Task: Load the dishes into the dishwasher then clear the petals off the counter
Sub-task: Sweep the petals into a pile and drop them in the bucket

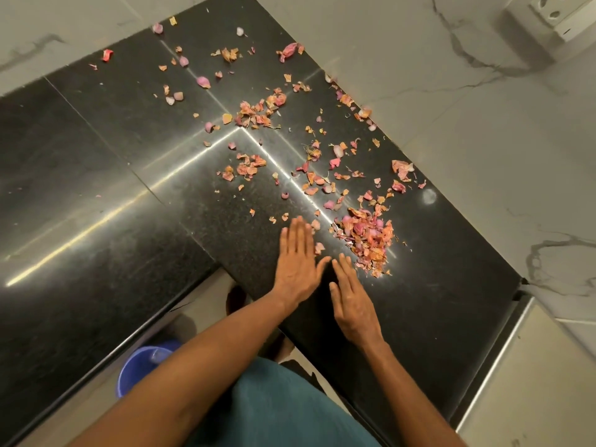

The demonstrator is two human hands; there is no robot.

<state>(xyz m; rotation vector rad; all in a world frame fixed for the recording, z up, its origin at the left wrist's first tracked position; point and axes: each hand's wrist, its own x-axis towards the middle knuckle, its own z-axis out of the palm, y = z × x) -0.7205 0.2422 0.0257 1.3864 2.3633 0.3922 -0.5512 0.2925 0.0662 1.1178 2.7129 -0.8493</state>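
Note:
Pink and orange dried petals lie scattered over the black L-shaped granite counter (96,175). A heaped pile of petals (367,240) sits near the counter's front edge, and smaller clusters of petals (258,112) lie farther back. My left hand (298,261) rests flat on the counter with fingers together, just left of the pile, and a few loose petals touch its fingertips. Beside it, my right hand (353,298) lies flat, its fingertips reaching the pile's lower edge. Neither hand holds anything. No dishes or dishwasher are in view.
A blue bucket (142,366) stands on the floor below the counter's inner corner. White marble-patterned wall tiles (451,108) border the counter at the back and right. A wall socket (554,14) sits at the top right. The counter ends at a steel strip (503,350) on the right.

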